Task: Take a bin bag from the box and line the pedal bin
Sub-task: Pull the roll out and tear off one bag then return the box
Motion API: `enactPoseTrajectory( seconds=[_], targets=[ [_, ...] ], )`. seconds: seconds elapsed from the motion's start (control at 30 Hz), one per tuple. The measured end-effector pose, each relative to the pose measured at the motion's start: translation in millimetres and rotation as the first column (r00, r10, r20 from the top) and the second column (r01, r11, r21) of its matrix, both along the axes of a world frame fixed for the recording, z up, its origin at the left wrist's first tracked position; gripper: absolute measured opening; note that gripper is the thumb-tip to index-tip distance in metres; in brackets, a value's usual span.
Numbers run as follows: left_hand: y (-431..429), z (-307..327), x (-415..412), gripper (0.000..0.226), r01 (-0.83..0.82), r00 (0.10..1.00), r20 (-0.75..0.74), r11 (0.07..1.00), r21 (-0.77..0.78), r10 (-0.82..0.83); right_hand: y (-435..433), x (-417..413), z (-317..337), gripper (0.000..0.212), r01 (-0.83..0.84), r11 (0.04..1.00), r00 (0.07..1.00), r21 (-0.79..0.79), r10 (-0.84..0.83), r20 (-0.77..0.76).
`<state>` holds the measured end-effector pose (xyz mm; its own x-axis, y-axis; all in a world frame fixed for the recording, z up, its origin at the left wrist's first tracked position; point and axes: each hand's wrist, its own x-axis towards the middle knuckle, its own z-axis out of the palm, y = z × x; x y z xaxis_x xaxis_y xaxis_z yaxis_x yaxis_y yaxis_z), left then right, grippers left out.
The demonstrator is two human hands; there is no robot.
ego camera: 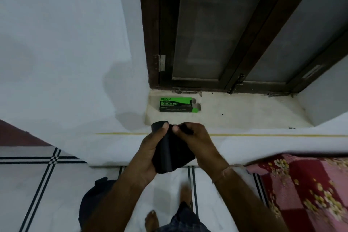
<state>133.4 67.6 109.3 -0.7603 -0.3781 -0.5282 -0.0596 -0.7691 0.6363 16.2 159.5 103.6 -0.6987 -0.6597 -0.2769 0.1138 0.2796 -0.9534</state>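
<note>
A black roll of bin bags is held in front of me, just below the window ledge. My left hand grips the roll from the left, thumb on its top end. My right hand pinches the loose black edge at the roll's upper right. The green and black garbage bag box lies on the stone window ledge, its right end flap open. A dark rounded object, possibly the pedal bin, shows partly behind my left forearm on the floor.
A dark wooden window frame with frosted panes stands behind the ledge. A red and pink floral bedspread fills the lower right. White floor tiles with black stripes spread below. My bare feet stand on the floor.
</note>
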Motion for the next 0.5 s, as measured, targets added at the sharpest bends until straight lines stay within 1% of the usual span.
enactPoseTrajectory(
  seconds=[0.07, 0.17, 0.23, 0.3, 0.33, 0.37, 0.4, 0.43, 0.47, 0.5],
  targets=[
    [-3, 2, 7, 0.043, 0.002, 1.000, 0.012, 1.000, -0.007, -0.002, 0, 3, 1, 0.038, 0.095, 0.995, 0.995, 0.032, -0.095, 0.009],
    [-7, 4, 13, 0.039, -0.016, 0.999, 0.038, 1.000, 0.015, 0.016, 1, 3, 6, 0.029, 0.189, 0.981, 0.973, 0.046, -0.193, 0.126],
    [-10, 5, 15, 0.042, -0.030, 0.998, 0.047, 0.999, 0.039, 0.028, 1, 1, 8, 0.024, 0.242, 0.970, 0.958, 0.036, -0.245, 0.147],
    [-11, 8, 17, 0.042, -0.019, 0.999, 0.035, 0.999, 0.043, 0.017, 1, 1, 13, 0.028, 0.240, 0.971, 0.948, -0.011, -0.232, 0.218],
    [-11, 9, 17, 0.042, -0.014, 0.999, 0.033, 1.000, 0.024, 0.013, 1, 1, 15, 0.031, 0.204, 0.978, 0.944, -0.038, -0.186, 0.273],
    [-10, 9, 16, 0.044, -0.013, 0.999, 0.034, 1.000, -0.002, 0.013, 2, 2, 18, 0.037, 0.141, 0.989, 0.947, -0.052, -0.119, 0.297],
    [-10, 7, 16, 0.046, -0.016, 0.999, 0.034, 0.999, -0.035, 0.018, 3, 4, 20, 0.043, 0.057, 0.997, 0.963, -0.045, -0.043, 0.266],
    [-9, 6, 15, 0.048, -0.021, 0.999, 0.034, 0.998, -0.059, 0.023, 3, 6, 22, 0.044, -0.022, 0.999, 0.979, -0.029, 0.028, 0.200],
    [-9, 5, 14, 0.049, -0.024, 0.999, 0.031, 0.997, -0.073, 0.026, 2, 6, 20, 0.039, -0.054, 0.999, 0.993, -0.004, 0.054, 0.102],
    [-9, 5, 12, 0.048, -0.021, 0.999, 0.030, 0.997, -0.075, 0.023, 2, 4, 15, 0.031, -0.036, 0.999, 0.999, 0.015, 0.035, 0.031]
  ],
)
